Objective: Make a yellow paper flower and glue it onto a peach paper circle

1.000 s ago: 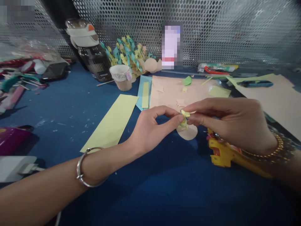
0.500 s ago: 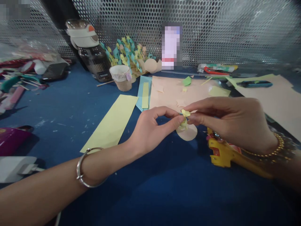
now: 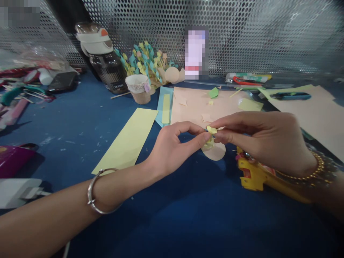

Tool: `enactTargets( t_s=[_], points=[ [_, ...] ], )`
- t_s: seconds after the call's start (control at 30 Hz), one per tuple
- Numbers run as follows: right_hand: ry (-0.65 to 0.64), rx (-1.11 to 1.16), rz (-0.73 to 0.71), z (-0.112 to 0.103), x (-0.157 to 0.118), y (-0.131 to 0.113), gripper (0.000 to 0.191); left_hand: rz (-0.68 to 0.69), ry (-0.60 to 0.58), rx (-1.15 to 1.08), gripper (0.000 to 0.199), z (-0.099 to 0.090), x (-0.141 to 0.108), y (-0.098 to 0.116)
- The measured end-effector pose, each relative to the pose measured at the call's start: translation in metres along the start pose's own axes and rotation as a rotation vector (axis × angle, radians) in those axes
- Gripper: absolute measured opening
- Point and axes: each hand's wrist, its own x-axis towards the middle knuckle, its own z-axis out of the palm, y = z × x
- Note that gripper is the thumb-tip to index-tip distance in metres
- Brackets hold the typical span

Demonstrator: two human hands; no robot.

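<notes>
Between the fingertips of both hands is a small yellow paper flower point(image 3: 211, 129). My left hand point(image 3: 178, 145) pinches it from the left, thumb and forefinger closed. From the right, my right hand point(image 3: 258, 134) is closed on its edge with thumb and fingertips. More yellow paper shows just under it, partly hidden by the left thumb. Below the fingertips a round pale paper disc point(image 3: 216, 152) is visible. A yellow hot glue gun point(image 3: 252, 175) lies under my right wrist. To the left of my left hand rests a long yellow paper strip point(image 3: 126, 139).
Pink paper sheets point(image 3: 193, 96) with scraps lie beyond the hands. A paper cup point(image 3: 139, 89), a bunch of paper flowers point(image 3: 146, 62) and a dark bottle point(image 3: 107, 64) stand at the back. A utility knife point(image 3: 291, 95) lies at right, a white charger point(image 3: 20, 193) at left.
The yellow paper flower has turned and tilted slightly between the fingertips. My right hand has shifted very little; my left hand stays in place.
</notes>
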Motion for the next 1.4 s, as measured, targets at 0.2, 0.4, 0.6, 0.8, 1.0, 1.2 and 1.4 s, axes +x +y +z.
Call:
enactTargets(
  t_s=[0.2,0.4,0.6,0.8,1.0,1.2,1.4],
  points=[
    [-0.02,-0.016,-0.001,-0.0005,0.0003,-0.0003,0.014,0.007,-0.008,-0.013,0.016,-0.0002,-0.0006,0.0],
    [-0.029,-0.025,-0.005,-0.0016,0.0009,0.0008,0.013,-0.004,-0.011,-0.021,0.015,0.0,-0.0002,-0.0003],
    [-0.022,-0.024,-0.001,-0.0027,0.0008,0.0008,0.012,-0.001,-0.006,-0.021,0.013,-0.0003,0.0002,-0.0001],
    [-0.036,0.009,0.01,-0.002,0.0015,0.0,0.013,-0.009,-0.008,-0.014,0.015,-0.0004,0.0009,-0.0006],
    [-0.01,-0.034,0.004,-0.0021,-0.0007,0.0019,0.012,-0.013,0.003,-0.026,0.014,-0.0011,0.0009,-0.0019],
    [0.017,-0.105,-0.019,0.0003,-0.0014,0.005,0.012,-0.006,0.005,-0.022,0.014,-0.0013,0.0007,-0.0011],
    [0.036,-0.126,-0.037,0.0012,-0.0012,0.0053,0.014,-0.01,0.0,-0.037,0.014,-0.001,0.0009,-0.0012]
  ],
)
